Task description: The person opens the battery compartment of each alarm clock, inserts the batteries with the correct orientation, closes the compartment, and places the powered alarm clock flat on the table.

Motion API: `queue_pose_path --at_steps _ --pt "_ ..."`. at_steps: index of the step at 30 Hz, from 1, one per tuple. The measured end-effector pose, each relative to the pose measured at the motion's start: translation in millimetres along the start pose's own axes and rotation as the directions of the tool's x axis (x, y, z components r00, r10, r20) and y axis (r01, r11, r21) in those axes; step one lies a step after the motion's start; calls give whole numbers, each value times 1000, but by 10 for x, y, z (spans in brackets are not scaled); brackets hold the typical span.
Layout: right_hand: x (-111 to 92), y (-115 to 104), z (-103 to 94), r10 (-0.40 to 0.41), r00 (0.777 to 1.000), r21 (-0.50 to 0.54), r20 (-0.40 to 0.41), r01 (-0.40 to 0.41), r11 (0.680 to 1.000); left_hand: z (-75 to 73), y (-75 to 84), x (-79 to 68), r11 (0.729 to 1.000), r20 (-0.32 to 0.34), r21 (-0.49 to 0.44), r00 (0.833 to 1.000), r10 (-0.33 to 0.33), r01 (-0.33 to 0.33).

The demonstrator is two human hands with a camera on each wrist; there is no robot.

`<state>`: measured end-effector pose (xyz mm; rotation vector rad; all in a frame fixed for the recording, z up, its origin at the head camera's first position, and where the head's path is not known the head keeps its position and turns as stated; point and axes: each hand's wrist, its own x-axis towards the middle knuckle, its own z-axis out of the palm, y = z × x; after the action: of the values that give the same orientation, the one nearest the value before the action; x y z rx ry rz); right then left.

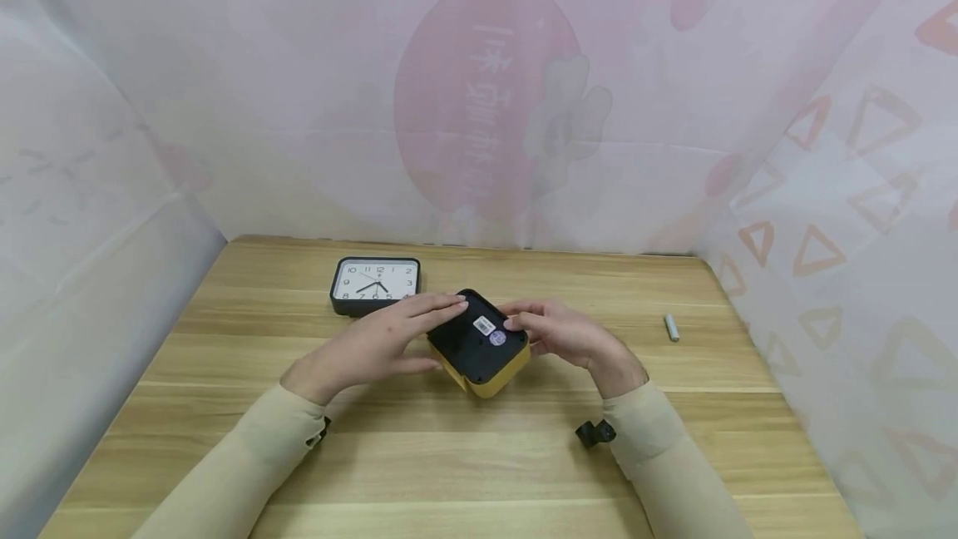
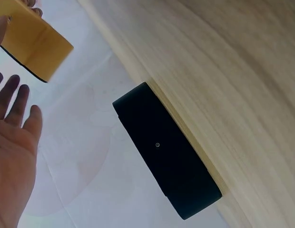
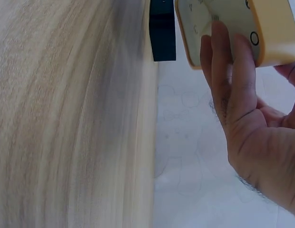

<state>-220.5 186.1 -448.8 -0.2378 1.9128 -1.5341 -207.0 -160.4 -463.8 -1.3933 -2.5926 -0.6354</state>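
Note:
A yellow clock [image 1: 467, 342] is held up over the table, tilted, its black back with two stickers facing the head camera. My right hand [image 1: 561, 331] grips its right side, thumb on the back. In the right wrist view, the fingers of that right hand [image 3: 238, 85] lie across the pale dial of the yellow clock [image 3: 276, 28]. At the clock's upper left edge, my left hand [image 1: 382, 339] touches the back with extended fingertips. The left wrist view has the left hand [image 2: 14, 156] with fingers straight, beside the yellow casing [image 2: 40, 45].
Behind my left hand, a black-framed clock [image 1: 376, 281] lies face up on the wooden table [image 1: 464, 472]. A small battery [image 1: 671, 328] lies toward the right side. Printed curtains [image 1: 636, 190] stand along the back and sides.

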Motion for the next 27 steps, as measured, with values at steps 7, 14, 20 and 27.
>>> queue_pose_path --at_steps 7,14,20,27 --pt "-16 12 20 -14 992 -78 123 24 997 4 18 -32 998 79 -59 997 -7 12" --pt "-11 28 49 -6 985 -117 174 27 993 12 81 -53 986 178 -161 984 -4 33" --pt "-2 38 47 -31 985 -122 169 52 991 47 124 -16 989 163 -141 986 -19 43" --pt "18 77 7 -68 994 -175 81 81 981 78 220 28 995 87 -30 992 -93 96"
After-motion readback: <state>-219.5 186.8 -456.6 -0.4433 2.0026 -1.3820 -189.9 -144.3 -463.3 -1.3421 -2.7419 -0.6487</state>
